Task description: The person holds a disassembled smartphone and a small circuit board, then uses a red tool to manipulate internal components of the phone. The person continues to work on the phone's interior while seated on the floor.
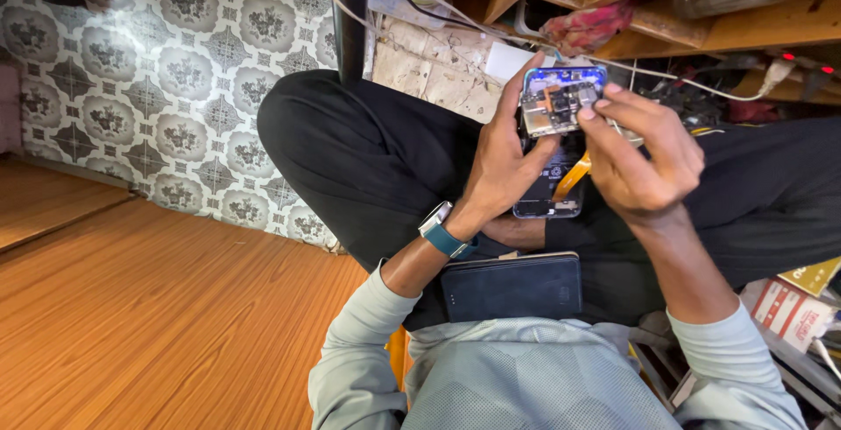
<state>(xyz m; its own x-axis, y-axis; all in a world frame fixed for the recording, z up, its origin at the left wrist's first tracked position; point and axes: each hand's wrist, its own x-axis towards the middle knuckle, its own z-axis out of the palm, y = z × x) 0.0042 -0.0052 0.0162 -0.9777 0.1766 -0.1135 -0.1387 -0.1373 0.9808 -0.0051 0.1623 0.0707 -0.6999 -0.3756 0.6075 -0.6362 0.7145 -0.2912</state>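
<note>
Two hands work on one opened phone (554,145) held above the person's lap. Left hand (504,163) wraps its grip around the phone's left edge, thumb across the bare insides. Right hand (644,158) pinches its fingertips (592,108) together on a small part near the top, hiding the phone's right side. One orange ribbon cable (571,178) hangs below. One dark wallet (512,286) lies on the lap, one watch (441,230) on the left wrist.
</note>
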